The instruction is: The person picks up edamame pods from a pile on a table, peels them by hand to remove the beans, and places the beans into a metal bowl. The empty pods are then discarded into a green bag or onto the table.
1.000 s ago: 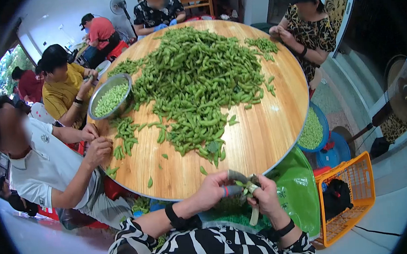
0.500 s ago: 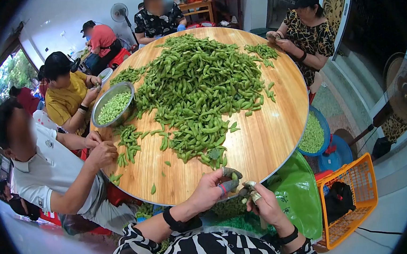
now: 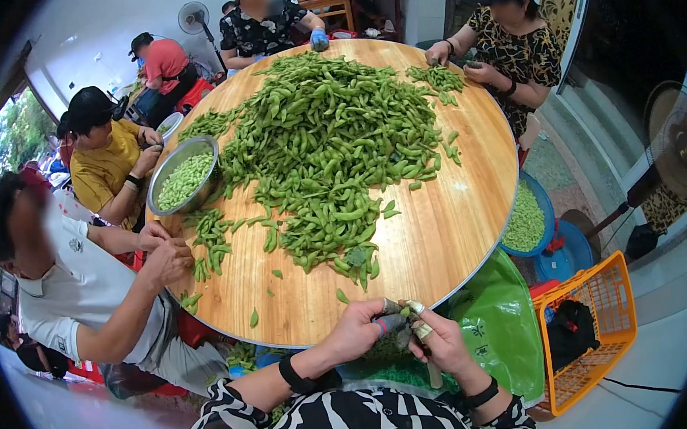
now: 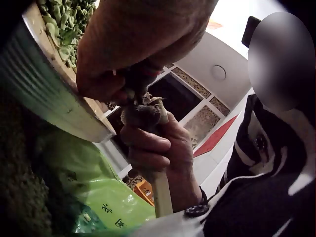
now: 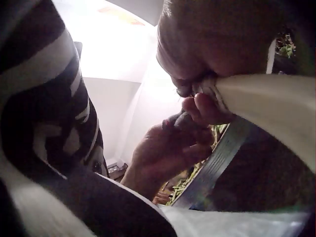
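In the head view my left hand (image 3: 355, 329) meets my right hand (image 3: 442, 343) just past the table's near edge. Dark grey coverings wrap its thumb and finger, one with a coloured band. Those fingertips pinch a green soybean pod (image 3: 404, 311); its far end meets the right fingertips. Pale tape binds the right fingers. From the curled right fingers a pale, flat stick (image 4: 162, 192) points down in the left wrist view; what its hidden upper end looks like I cannot tell. It crosses close to the lens in the right wrist view. A big heap of soybean pods (image 3: 331, 144) covers the table's middle.
Around the round wooden table (image 3: 456, 230), several people work with their hands. A metal bowl (image 3: 212, 176) of shelled beans stands at the left. Beside me lie a green plastic bag (image 3: 494, 323) and an orange basket (image 3: 619, 339); blue tubs (image 3: 565, 255) are beyond.
My hands came apart half a second ago, with a green pod at the left fingertips. Now they are together again. The person at the far right has spread their hands apart.
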The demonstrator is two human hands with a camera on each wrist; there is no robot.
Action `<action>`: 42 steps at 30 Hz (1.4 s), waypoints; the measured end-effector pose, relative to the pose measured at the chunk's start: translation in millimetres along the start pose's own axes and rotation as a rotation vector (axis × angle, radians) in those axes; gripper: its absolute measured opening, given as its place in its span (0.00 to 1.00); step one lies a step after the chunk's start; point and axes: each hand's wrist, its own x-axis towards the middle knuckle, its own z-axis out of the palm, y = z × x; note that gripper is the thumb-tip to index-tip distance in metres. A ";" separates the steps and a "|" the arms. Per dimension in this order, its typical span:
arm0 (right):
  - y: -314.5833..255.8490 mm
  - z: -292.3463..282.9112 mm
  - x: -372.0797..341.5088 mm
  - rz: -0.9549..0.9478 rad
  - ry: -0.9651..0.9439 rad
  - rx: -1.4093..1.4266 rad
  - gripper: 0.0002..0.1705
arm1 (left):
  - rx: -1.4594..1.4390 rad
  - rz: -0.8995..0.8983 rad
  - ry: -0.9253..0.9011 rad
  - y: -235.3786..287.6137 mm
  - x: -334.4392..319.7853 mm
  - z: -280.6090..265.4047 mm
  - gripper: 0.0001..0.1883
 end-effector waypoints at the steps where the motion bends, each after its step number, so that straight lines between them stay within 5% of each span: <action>1: -0.9 -0.7 -0.1 0.004 -0.023 0.029 0.23 | 0.071 0.052 0.006 2.0 -0.4 0.2 0.09; 7: -5.9 0.8 -2.3 -0.016 -0.044 0.126 0.24 | -0.152 -0.014 0.007 9.3 -0.7 2.9 0.09; 14: -3.3 2.4 0.9 -0.090 -0.005 0.082 0.22 | 0.028 -0.010 0.067 2.7 -2.1 1.9 0.09; 16: -4.7 5.0 2.6 -0.065 0.053 0.055 0.21 | 0.472 0.346 0.137 2.6 -0.7 -0.1 0.10; 20: -2.3 0.0 1.9 -0.064 0.042 0.084 0.21 | 0.328 0.323 0.126 -0.7 2.3 -0.2 0.10; 22: 3.2 -2.2 2.0 -0.105 0.029 0.223 0.20 | -0.188 -0.168 -0.025 15.7 -0.3 -0.2 0.08; 26: 0.7 -8.6 3.5 -0.150 0.010 -0.033 0.19 | -0.519 -0.238 -0.108 11.4 6.7 0.5 0.07; 28: 9.1 -8.7 10.7 -0.675 0.151 -0.616 0.20 | -0.259 -0.201 0.033 8.8 5.9 6.9 0.07; 30: -3.4 -8.0 1.7 -0.358 0.133 -0.527 0.20 | -0.076 -0.155 -0.016 5.5 6.9 5.8 0.07; 32: -6.2 -4.1 0.5 -0.210 0.188 -0.436 0.18 | 0.216 0.104 0.013 -3.6 4.4 13.2 0.06; 37: 11.4 -5.7 2.3 -0.337 0.144 -0.440 0.14 | 0.359 -0.027 -0.012 8.5 -8.6 0.9 0.08; 39: 11.2 -12.7 3.7 -0.260 0.053 -0.516 0.13 | 0.450 0.164 -0.001 23.2 -25.6 -12.7 0.06; 42: 12.5 -13.4 3.6 -0.185 -0.024 -0.549 0.11 | 1.068 -0.045 -0.434 73.2 -63.3 -51.6 0.06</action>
